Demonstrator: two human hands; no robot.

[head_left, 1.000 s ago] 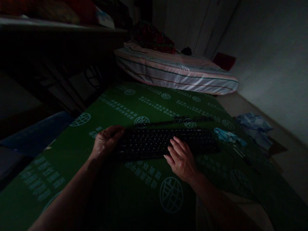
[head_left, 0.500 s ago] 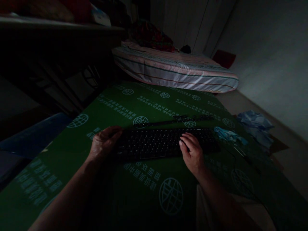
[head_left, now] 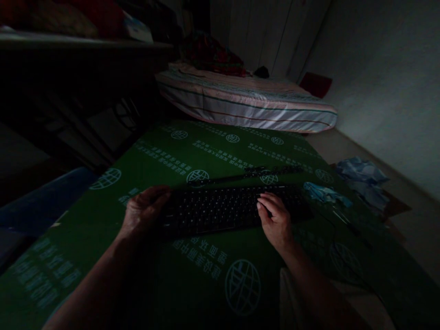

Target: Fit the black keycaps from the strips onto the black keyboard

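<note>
A black keyboard (head_left: 213, 211) with pale key markings lies across the green table in dim light. My left hand (head_left: 146, 208) is closed on its left end, thumb and fingers together at the edge. Over the right part of the keys, my right hand (head_left: 275, 217) has its thumb and fingertips drawn into a pinch. Whatever sits between those fingertips, if anything, is too dark to make out. Behind the keyboard, small dark pieces (head_left: 254, 173) that look like loose keycaps lie in an uneven line.
Right of the keyboard are a crumpled blue cloth (head_left: 326, 193), a thin tool (head_left: 347, 222) and a dark cable (head_left: 357, 272). A striped bed (head_left: 250, 105) stands beyond the green table (head_left: 165, 160). On the floor at right lies crumpled blue material (head_left: 364, 172).
The view has shifted slightly. My left hand and the keyboard's left end appear a little lower and further left. My right hand keeps its pinch over nearly the same spot.
</note>
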